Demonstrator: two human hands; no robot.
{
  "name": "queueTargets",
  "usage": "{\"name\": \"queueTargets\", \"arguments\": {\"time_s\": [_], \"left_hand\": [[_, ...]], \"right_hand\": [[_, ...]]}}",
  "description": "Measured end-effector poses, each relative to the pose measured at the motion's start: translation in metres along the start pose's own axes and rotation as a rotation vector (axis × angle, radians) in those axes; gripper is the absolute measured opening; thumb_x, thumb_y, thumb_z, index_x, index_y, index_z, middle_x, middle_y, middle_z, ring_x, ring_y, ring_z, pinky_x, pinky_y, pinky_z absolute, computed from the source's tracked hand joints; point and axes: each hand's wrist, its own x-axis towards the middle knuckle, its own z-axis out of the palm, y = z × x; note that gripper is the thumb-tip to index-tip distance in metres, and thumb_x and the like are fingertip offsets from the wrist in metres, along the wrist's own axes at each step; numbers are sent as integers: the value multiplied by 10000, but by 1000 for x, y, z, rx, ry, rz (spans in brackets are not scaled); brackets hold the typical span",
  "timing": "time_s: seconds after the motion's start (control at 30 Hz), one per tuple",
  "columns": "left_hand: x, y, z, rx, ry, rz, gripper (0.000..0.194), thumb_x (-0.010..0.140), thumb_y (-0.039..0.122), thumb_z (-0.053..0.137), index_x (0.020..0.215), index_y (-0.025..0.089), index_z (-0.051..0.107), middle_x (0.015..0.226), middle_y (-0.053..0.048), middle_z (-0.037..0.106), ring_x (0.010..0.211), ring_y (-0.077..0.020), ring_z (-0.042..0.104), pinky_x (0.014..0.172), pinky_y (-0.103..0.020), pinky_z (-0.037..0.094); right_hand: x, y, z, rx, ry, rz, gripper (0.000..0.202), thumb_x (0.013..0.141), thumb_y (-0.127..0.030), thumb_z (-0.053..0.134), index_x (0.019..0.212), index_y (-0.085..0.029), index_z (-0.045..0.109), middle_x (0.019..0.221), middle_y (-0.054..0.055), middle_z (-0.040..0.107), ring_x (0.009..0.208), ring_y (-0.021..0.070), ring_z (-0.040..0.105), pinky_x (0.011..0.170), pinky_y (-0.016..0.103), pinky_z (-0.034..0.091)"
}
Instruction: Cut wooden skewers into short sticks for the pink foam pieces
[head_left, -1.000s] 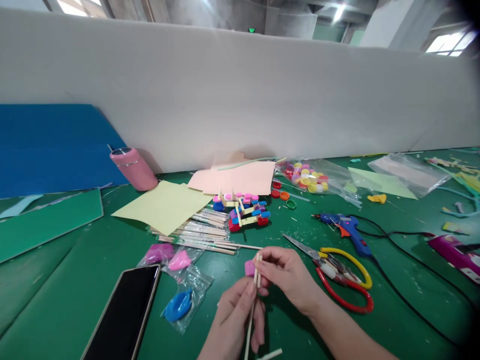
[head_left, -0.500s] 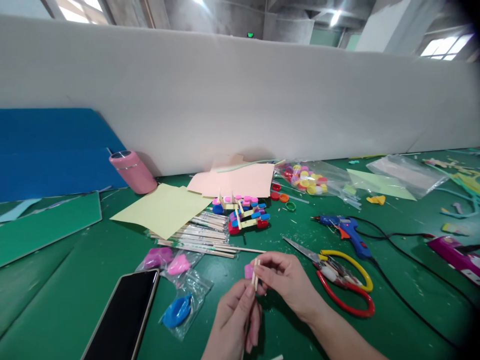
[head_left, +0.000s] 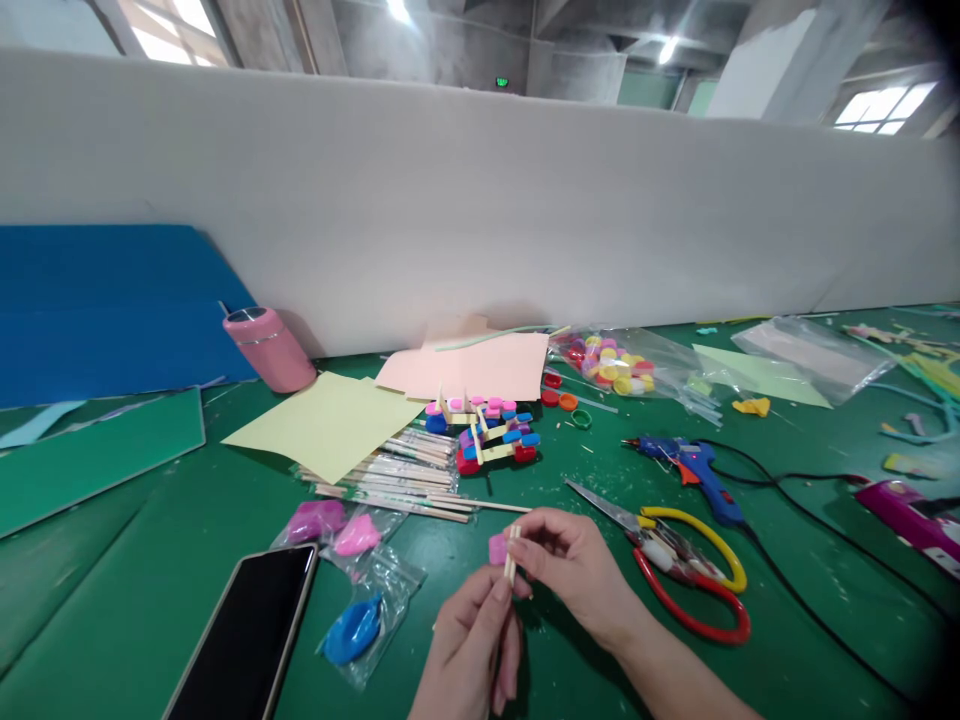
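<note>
Short pale wooden sticks (head_left: 513,556) stand side by side, pinched between the fingertips of both hands. My left hand (head_left: 480,630) grips their lower end, and my right hand (head_left: 566,560) grips them from the right, higher up. Just behind the fingers shows a small pink-purple piece (head_left: 497,548); whether it is held or lies on the table is unclear. Beyond the hands sit small stick-and-cap assemblies (head_left: 495,435) in red, blue and pink. Bundled wooden sticks (head_left: 405,475) in clear wrap lie to their left.
Scissors (head_left: 690,570) and a blue glue gun (head_left: 694,470) with its black cable lie right. Left are a phone (head_left: 247,635), bagged clay (head_left: 352,628), yellow paper (head_left: 322,425) and a pink bottle (head_left: 270,350). A bag of colored caps (head_left: 615,362) lies behind.
The camera view has tilted slightly upward, so the table appears a little lower. Both hands keep nearly the same pinch on the sticks.
</note>
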Motion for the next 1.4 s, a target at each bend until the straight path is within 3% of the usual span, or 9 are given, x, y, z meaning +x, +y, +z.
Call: {"name": "queueTargets", "arguments": {"time_s": [0.73,1.0,1.13,1.4], "left_hand": [[-1,2,1,61,10,-11,350,772,497,465,779,153,526,272,100,376,244,-35,236,308,-180,106],[0,1,0,68,0,-10,339,764,494,481,741,157,511,273,105,368,245,-32,227,310,-179,102],[1,1,1,34,-25,-31,343,756,500,487,717,160,513,259,99,370,241,-38,230,316,-183,104],[-1,9,5,-165,-53,-92,258,776,394,499,699,156,564,263,80,416,244,-40,269,425,-209,306]], "right_hand": [[-2,-5,1,-72,24,23,235,669,-344,678,725,-128,605,562,-24,541,475,85,494,488,209,388],[-1,-5,-2,-221,83,-1,239,666,-345,680,710,-120,611,632,2,574,557,93,496,528,201,386],[-1,-7,-1,-281,69,30,285,684,-401,646,648,-125,586,526,-31,518,463,66,427,431,173,322],[-1,-5,-2,-269,108,80,316,690,-422,625,589,-149,502,423,-65,448,374,44,347,376,164,249]]}}
